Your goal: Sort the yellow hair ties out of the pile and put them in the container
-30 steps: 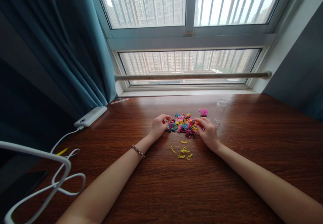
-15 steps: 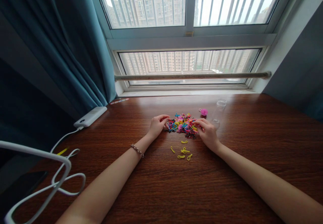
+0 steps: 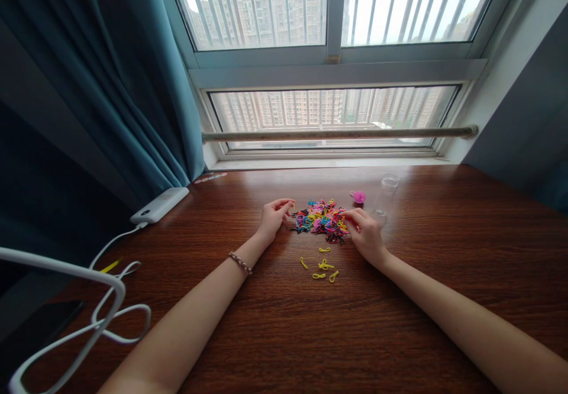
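A pile of small bands in many colours (image 3: 320,219) lies on the brown wooden table (image 3: 284,329). At its left edge is my left hand (image 3: 274,219), thumb and fingertips pinched together; what sits between them is too small to make out. My right hand (image 3: 364,232) touches the pile's right side, its fingers closed at the bands, and I cannot make out what they grip. Nearer to me than the pile lie several separate yellow bands (image 3: 325,265). Behind my right hand are a pink lid (image 3: 358,197) and a clear bottle (image 3: 385,197), standing upright.
At the left, a white power strip (image 3: 160,204) and looped white cable (image 3: 119,299) lie beside a blue curtain (image 3: 146,86). A dark flat object (image 3: 42,329) is at the lower left. A metal rail (image 3: 337,135) crosses the window behind the table.
My left hand has moved slightly left and away from the pile's edge, its fingertips now pinched. My right hand has barely moved.
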The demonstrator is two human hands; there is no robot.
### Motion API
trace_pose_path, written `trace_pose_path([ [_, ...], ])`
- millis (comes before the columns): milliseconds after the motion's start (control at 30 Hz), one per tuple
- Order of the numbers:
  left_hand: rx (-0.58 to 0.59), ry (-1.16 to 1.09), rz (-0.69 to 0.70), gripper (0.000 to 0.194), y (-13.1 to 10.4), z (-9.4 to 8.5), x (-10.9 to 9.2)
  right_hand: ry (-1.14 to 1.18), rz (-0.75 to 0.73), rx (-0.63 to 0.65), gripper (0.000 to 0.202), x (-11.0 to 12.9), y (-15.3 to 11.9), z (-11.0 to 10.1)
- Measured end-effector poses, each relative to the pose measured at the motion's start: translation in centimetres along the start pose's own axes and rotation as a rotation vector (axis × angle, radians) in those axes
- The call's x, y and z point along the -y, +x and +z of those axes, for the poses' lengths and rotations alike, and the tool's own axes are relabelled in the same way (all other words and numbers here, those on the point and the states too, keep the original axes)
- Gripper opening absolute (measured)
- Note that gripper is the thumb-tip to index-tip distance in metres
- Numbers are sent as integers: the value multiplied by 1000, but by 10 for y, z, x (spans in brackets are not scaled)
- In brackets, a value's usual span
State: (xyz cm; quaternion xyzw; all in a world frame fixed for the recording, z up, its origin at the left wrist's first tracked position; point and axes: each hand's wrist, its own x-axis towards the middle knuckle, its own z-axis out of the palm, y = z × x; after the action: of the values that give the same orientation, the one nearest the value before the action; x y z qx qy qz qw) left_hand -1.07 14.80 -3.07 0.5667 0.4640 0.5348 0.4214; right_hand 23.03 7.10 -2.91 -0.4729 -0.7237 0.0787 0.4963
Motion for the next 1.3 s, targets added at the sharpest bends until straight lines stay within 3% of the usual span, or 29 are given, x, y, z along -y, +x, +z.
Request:
trace_pose_path([
  [200,10,-94,-49,41,1,0,0,192,15,74,17,15,-3,-2],
  [367,23,-164,-64,36,3,0,5,502,77,388,23,26,-11,0],
  [433,38,-186,-60,34,2,0,4,414,95,319,25,23,-10,-1],
  [533,102,-180,-55,33,-1,1,-1,90,115,38,24,10,-5,-3],
  [600,180,-110,-44,32,-5,2,-8,-93,114,-21,22,-1,0,-5],
  [833,515,87,107,23,-20,11,-30,-273,25,143,17,-17,2,-2],
  [933,593,136,86,25,-24,15,-33,-277,21,164,13,-18,1,-1],
  [1000,556,162,51,28,-23,16,-31,-271,17,153,14,-18,1,-2],
  [1100,349,174,57,28,-16,13,-23,-255,12,119,16,-18,2,-2],
  [1233,43,294,181,25,-4,3,-9,-201,32,77,20,-16,1,-1],
  [1300,16,441,261,23,-2,-2,-6,-175,39,65,20,-14,1,-1],
])
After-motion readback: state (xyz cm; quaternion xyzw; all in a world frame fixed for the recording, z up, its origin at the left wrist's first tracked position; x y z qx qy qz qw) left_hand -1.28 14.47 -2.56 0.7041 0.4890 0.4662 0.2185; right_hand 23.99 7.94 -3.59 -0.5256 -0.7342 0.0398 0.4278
